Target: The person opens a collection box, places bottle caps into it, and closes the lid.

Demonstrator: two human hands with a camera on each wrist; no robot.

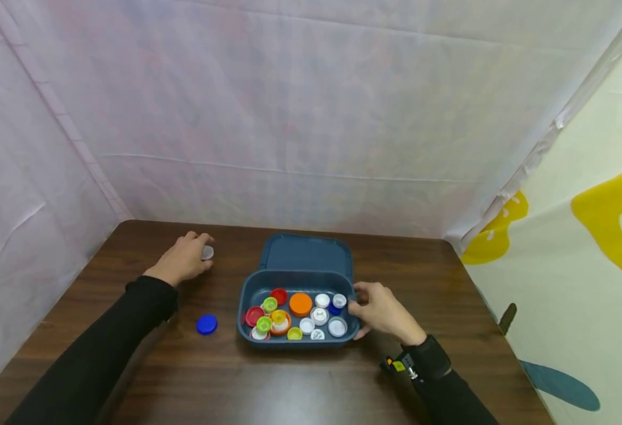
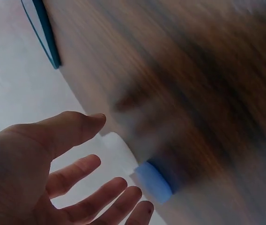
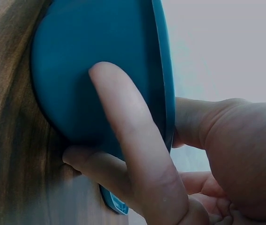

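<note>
My left hand [image 1: 185, 260] reaches to the far left of the table, fingers spread and curved, beside a whitish bottle cap [image 1: 207, 252]. The left wrist view has that white cap [image 2: 119, 152] just past the fingertips, with a blue cap [image 2: 154, 182] right beside it. My right hand [image 1: 382, 308] grips the right end of a dark blue plastic box [image 1: 243, 307], thumb over the rim and fingers against the outer wall [image 3: 81, 93]. Inside the box lie several bottle caps, among them a large orange cap [image 1: 300, 304] and a red cap [image 1: 254, 316].
A blue cap [image 1: 207, 324] lies on the brown wooden table [image 1: 311, 383], left of the box. Right behind the box is its dark blue lid [image 1: 306, 254]. Pale fabric walls [image 1: 289, 118] rise behind and beside the table.
</note>
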